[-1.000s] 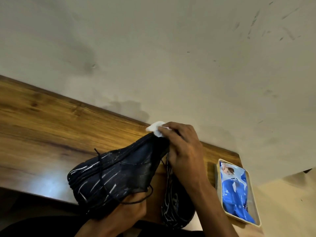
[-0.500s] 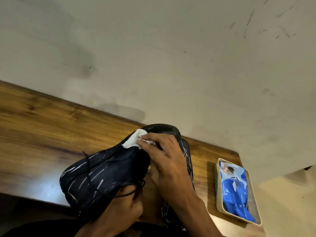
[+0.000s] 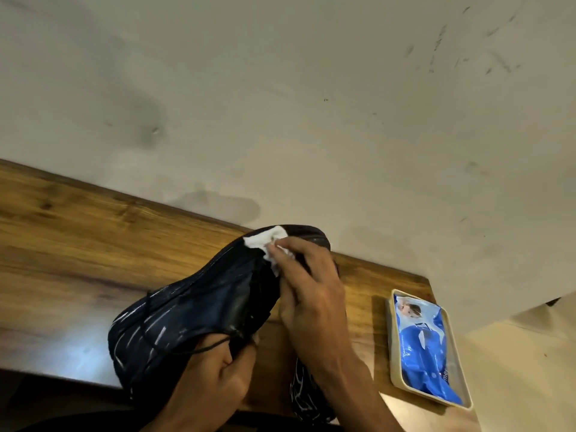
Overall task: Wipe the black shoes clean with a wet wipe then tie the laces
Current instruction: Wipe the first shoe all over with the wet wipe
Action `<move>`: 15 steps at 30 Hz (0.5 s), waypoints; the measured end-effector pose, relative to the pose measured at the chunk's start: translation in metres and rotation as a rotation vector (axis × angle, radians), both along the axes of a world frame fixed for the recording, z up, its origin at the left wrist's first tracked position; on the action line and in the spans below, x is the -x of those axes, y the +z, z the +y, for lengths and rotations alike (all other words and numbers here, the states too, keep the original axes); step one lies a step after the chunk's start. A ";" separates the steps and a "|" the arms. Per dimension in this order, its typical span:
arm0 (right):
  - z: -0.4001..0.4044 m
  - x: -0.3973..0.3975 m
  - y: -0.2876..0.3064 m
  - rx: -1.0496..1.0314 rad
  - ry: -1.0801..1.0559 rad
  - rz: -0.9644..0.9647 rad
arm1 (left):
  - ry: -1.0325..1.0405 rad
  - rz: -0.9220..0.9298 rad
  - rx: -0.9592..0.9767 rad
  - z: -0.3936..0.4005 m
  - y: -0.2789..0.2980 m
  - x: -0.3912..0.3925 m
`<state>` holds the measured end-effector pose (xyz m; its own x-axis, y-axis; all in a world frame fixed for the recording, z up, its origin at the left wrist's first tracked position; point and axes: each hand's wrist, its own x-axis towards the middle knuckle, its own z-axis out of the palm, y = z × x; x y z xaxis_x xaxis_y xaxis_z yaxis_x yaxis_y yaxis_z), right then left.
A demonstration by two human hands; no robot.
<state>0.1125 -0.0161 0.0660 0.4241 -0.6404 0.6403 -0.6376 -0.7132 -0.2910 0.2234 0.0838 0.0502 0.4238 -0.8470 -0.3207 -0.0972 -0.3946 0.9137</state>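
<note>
Head view. Right hand (image 3: pixel 311 294) over the upper end of the raised black shoe (image 3: pixel 193 319); its fingers (image 3: pixel 290 247) are curled, pinching a white wet wipe (image 3: pixel 268 241) and pressing it against the shoe's upper edge. Left hand (image 3: pixel 215 378) grips the same shoe from below at the near end, fingers wrapped under it; a loose black lace (image 3: pixel 212 346) loops across just above that hand. The shoe is held tilted, clear of the counter (image 3: pixel 78 244), one end up toward the wall (image 3: pixel 311 104).

Second black shoe (image 3: pixel 307 397) lies on the counter under the right forearm, mostly hidden; only its near end with white streaks shows.

Edges: the counter's far edge meets the wall just behind the raised shoe. Its right corner lies near a cream tray (image 3: pixel 393 353) that holds a blue wipes pack (image 3: pixel 427 347); the tray sits well apart from the hands, reaching to the counter's right edge. Wide bare wood to the left of the shoe.
</note>
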 end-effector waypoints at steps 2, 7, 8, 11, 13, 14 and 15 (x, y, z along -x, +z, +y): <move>-0.001 -0.001 0.001 0.019 0.053 0.034 | 0.062 -0.011 0.017 -0.001 0.002 -0.001; -0.039 0.020 0.004 0.084 -0.101 -0.035 | 0.116 0.171 0.036 0.000 0.001 -0.003; -0.041 0.023 0.004 0.083 -0.124 -0.046 | 0.118 0.224 0.057 0.001 0.004 -0.004; -0.030 0.019 -0.002 0.058 -0.098 -0.030 | 0.072 0.337 0.119 -0.001 0.000 -0.006; -0.017 0.009 -0.009 0.017 -0.031 -0.005 | 0.094 0.407 0.182 -0.004 -0.005 -0.008; -0.010 0.004 -0.012 -0.001 0.008 0.000 | 0.113 0.485 0.195 -0.005 -0.007 -0.009; -0.003 -0.001 -0.014 -0.013 0.047 -0.001 | 0.108 0.603 0.246 -0.006 -0.010 -0.010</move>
